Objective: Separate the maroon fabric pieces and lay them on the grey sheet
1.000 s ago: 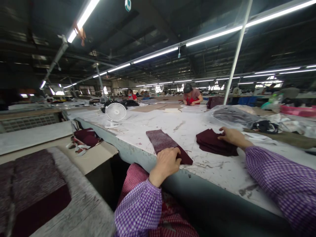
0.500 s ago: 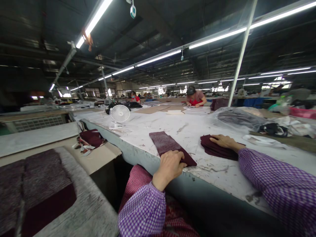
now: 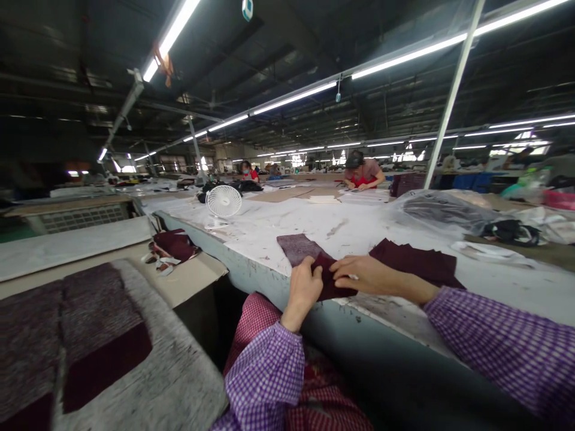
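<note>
Right hand (image 3: pixel 372 276) moved off maroon stack (image 3: pixel 415 261) to beside left hand (image 3: pixel 304 290); fingers of both pinching dark piece (image 3: pixel 330 290).

Left hand (image 3: pixel 303 292) is holding dark maroon fabric piece (image 3: pixel 327 280) by its left side; right hand (image 3: pixel 372 275) is touching it with fingertips from the right. Speckled maroon strip (image 3: pixel 297 246) is lying partly under, near front edge of white-covered table (image 3: pixel 265 230). Maroon cut-piece stack (image 3: pixel 415 262) is lying just beyond right forearm. White fan (image 3: pixel 223 202) is standing farther left. Maroon scraps (image 3: pixel 176 245) are sitting on cardboard (image 3: pixel 200 281) at left. Co-worker in red apron (image 3: pixel 363 173) is bending over work behind.
</note>
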`<action>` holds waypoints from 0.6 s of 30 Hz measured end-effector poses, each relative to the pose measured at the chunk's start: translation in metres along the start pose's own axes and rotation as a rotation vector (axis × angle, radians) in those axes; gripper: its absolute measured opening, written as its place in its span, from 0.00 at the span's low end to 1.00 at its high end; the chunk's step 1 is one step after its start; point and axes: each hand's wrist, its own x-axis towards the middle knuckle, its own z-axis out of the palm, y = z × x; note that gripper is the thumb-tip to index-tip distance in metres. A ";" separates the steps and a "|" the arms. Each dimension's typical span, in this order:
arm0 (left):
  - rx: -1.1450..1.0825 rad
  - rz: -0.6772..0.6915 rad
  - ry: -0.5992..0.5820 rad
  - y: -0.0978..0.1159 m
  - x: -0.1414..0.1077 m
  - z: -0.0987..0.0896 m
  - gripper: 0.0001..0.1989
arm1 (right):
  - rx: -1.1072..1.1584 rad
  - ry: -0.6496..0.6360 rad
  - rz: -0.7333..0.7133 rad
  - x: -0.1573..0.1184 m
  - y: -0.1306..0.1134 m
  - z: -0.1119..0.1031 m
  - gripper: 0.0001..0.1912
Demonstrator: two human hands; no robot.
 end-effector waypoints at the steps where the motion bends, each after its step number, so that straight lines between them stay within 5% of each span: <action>1: -0.106 -0.064 0.060 -0.006 0.003 -0.004 0.03 | -0.036 0.002 -0.021 0.002 -0.004 0.008 0.22; 5: -0.563 -0.376 0.408 -0.042 0.019 -0.043 0.07 | -0.075 -0.036 -0.025 0.003 0.001 0.023 0.25; 8: -0.503 -0.336 0.599 -0.059 0.025 -0.073 0.09 | -0.027 -0.036 -0.024 0.004 0.006 0.020 0.25; 11: -0.358 -0.200 0.654 -0.050 0.020 -0.071 0.07 | 0.092 -0.052 0.020 0.006 0.006 0.013 0.27; 14: -0.291 -0.074 0.447 -0.018 0.004 -0.038 0.05 | 0.450 -0.069 0.223 0.005 0.005 0.004 0.32; 18: -0.052 0.289 -0.110 0.023 -0.029 0.003 0.07 | 0.981 -0.041 0.581 -0.012 0.012 -0.009 0.39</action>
